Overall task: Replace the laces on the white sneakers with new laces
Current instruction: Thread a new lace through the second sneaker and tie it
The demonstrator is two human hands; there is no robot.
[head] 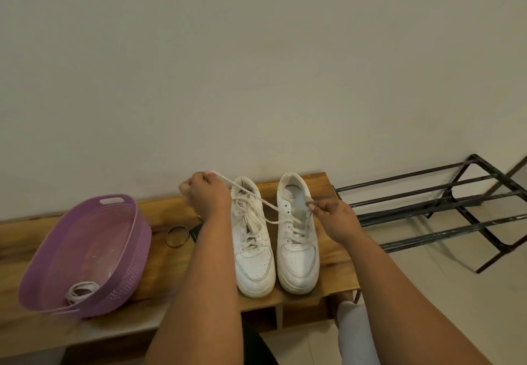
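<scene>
Soft, even, warm indoor light, no glare. Faint shadows on the wall [256, 65] just behind the worktop [159, 253]. Wide-angle bend w/ worktop edge tilted; rack [445, 207] right of worktop splays. Forearms nearest cam slightly soft; overall mild blur.

Wooden bench [159, 253]: purple basket [125, 267] at left, bangles [176, 236] mid, 2 white sneakers [253, 250] side by side at right.

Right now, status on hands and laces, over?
Left hand grips lace end, pulled taut. Right hand pinches at right sneaker eyelets. Spare laces in basket. Nothing blocking.
</scene>
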